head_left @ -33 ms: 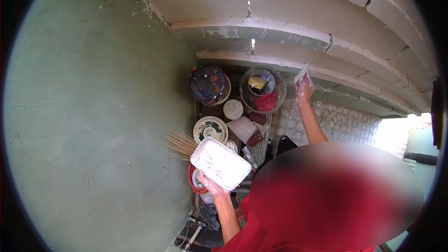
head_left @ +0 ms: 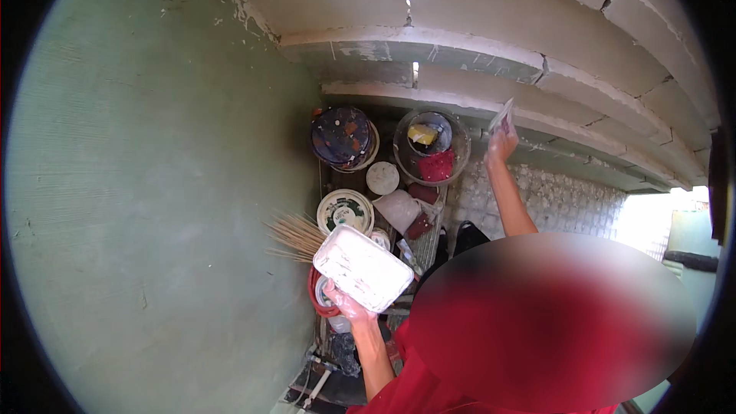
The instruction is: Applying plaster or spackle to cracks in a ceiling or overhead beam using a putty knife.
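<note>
Below me I count one paint-spattered bucket, one clear tub, two round white lids and one bundle of thin sticks. My left hand grips one white rectangular tray from beneath, fingers curled on its near edge. My right hand, raised toward the concrete ledge, pinches one small flat tool.
</note>
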Motion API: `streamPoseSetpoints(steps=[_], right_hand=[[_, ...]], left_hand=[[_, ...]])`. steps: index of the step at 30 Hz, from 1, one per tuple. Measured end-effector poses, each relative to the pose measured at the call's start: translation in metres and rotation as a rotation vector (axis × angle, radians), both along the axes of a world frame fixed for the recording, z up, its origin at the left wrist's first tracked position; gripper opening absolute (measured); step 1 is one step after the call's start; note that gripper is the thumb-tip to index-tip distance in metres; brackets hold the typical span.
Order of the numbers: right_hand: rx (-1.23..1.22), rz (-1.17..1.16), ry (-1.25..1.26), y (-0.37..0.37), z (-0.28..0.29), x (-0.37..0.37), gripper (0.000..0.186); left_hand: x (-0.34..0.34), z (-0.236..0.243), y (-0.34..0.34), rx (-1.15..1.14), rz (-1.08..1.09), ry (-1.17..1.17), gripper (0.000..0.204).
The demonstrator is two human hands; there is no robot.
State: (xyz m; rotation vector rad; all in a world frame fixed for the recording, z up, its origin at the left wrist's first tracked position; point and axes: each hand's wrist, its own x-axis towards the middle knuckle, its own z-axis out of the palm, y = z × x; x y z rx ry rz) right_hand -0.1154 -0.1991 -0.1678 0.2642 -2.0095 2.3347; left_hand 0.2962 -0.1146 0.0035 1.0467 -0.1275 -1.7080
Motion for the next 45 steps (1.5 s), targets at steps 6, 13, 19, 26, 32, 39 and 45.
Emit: streamPoseSetpoints(steps=[6, 13, 19, 26, 32, 39, 45], right_hand=[[0.285, -0.171, -0.008, -0.096, -0.007, 0.015, 0.031], [0.47, 0.312, 0.452, -0.119, -0.03, 0.067, 0.035], [0.276, -0.211, 0.059, -0.042, 0.003, 0.018, 0.026], [0.325, -0.078, 0.332, -0.098, 0.001, 0.028, 0.036], [0.402, 0.212, 0.298, -0.092, 0.021, 0.078, 0.026], [0.279, -0.244, 0.086, -0.076, 0.021, 0.013, 0.031], [0.457, 0.179, 0.53, -0.114, 0.013, 0.074, 0.036]], left_hand=[[-0.012, 0.005, 0.008, 0.04, -0.005, -0.109, 0.062], [-0.005, -0.003, 0.006, 0.029, -0.094, -0.133, 0.065], [0.009, -0.008, 0.005, 0.043, -0.088, -0.103, 0.066], [0.005, -0.012, 0.01, 0.047, -0.126, -0.133, 0.065], [0.007, -0.017, 0.003, 0.018, -0.163, -0.125, 0.065], [-0.012, -0.004, 0.004, 0.058, -0.185, -0.149, 0.066], [-0.011, -0.008, 0.005, 0.067, -0.227, -0.155, 0.067]])
